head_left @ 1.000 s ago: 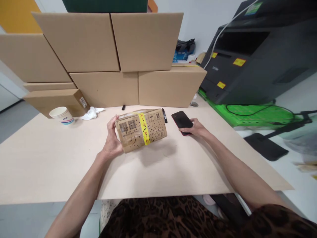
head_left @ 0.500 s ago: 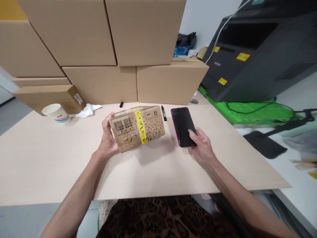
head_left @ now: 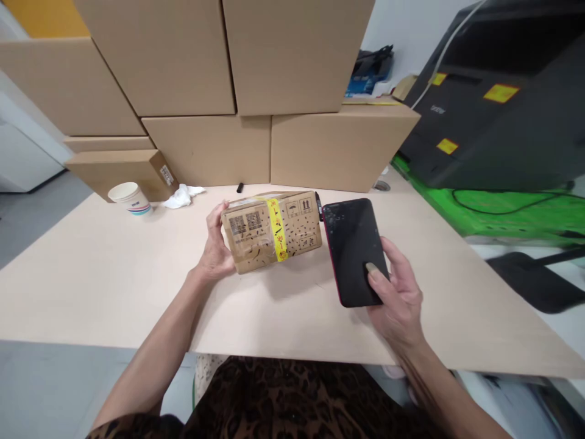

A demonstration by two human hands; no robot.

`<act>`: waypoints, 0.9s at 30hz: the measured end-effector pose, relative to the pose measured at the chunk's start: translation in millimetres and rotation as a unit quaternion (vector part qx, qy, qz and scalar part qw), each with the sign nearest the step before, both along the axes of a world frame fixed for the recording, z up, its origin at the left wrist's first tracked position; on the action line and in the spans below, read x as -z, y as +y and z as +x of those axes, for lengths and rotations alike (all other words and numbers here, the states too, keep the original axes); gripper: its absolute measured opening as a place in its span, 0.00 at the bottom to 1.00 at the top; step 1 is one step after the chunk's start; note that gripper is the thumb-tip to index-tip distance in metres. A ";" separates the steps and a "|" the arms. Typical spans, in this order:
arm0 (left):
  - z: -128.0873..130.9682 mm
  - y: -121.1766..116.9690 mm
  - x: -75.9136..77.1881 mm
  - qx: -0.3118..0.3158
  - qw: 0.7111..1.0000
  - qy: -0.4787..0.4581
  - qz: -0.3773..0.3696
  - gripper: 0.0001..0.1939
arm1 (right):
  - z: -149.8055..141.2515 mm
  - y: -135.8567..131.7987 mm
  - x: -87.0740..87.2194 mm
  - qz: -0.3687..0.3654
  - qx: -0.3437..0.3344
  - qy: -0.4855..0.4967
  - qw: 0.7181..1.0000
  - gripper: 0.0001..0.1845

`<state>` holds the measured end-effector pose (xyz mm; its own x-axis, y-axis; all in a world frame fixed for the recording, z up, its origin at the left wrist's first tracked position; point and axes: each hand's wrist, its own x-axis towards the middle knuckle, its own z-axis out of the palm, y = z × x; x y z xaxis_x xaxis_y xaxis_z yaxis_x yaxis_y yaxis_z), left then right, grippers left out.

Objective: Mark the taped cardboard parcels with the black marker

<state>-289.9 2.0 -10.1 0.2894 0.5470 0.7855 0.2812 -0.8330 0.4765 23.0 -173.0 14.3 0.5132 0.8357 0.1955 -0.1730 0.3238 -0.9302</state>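
My left hand (head_left: 216,247) is closed on the left end of a small cardboard box (head_left: 253,247), which is tilted above the table. A yellow tape strip with red print runs over the box, and QR codes and handling symbols show on the side facing me. My right hand (head_left: 397,289) grips a black smartphone (head_left: 354,244) with a red edge, the thumb lying on its dark, cracked-looking screen. The phone is held up just right of the box. Partly hidden behind them lies a black marker (head_left: 319,207), and its likely cap, a small black piece (head_left: 240,188), rests farther left.
Large cardboard boxes (head_left: 205,149) are stacked along the back of the table (head_left: 114,292). At the left stand a paper cup (head_left: 131,198), a crumpled tissue (head_left: 183,196) and a flat carton (head_left: 114,174). A dark printer (head_left: 493,134) on a green surface (head_left: 479,213) stands at the right.
My right hand has lifted the phone off the table and brought it nearer to me, its screen turned up toward me. The box stays in my left hand, hardly moved.
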 end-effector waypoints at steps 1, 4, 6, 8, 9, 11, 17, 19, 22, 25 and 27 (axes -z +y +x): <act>0.1 -0.6 -0.2 0.003 1.000 0.010 0.004 0.75 | -2.5 -0.8 -2.5 0.002 0.010 0.007 1.000 0.30; -0.6 -1.6 -0.7 0.010 1.000 0.026 0.007 0.76 | -9.9 -2.0 -8.2 -0.004 0.009 0.027 1.000 0.32; -1.2 -2.2 -1.3 0.009 0.999 0.033 0.011 0.76 | -15.0 -2.9 -11.0 -0.010 -0.008 0.043 0.999 0.34; -1.4 -2.7 -2.3 0.012 0.999 0.037 0.013 0.75 | -19.6 -4.9 -14.3 -0.007 -0.012 0.057 0.998 0.34; -1.4 -3.0 -2.9 0.014 0.999 0.038 0.013 0.75 | -21.3 -6.1 -16.4 0.000 -0.003 0.064 0.998 0.33; -1.3 -3.3 -3.9 0.017 0.999 0.039 0.015 0.74 | -23.0 -8.6 -21.1 0.013 0.011 0.076 0.997 0.32; -1.9 -2.3 -4.3 0.023 0.998 0.044 0.028 0.72 | -25.4 -12.7 -27.5 -0.013 -0.027 0.080 0.996 0.28; -2.1 -2.3 -3.7 0.022 0.999 0.044 0.023 0.73 | -30.4 -14.8 -24.2 -0.013 -0.009 0.070 0.997 0.28; -1.7 -3.1 -3.2 0.027 0.999 0.041 0.013 0.75 | -39.6 -17.9 -18.1 -0.015 0.013 0.045 0.999 0.29; -0.7 -3.9 -3.7 0.024 0.999 0.036 0.008 0.75 | -46.6 -18.3 -13.4 -0.012 0.016 0.027 0.999 0.29; -0.2 -4.1 -4.4 0.018 0.999 0.039 0.012 0.75 | -49.5 -17.0 -10.6 -0.010 0.014 0.017 1.000 0.28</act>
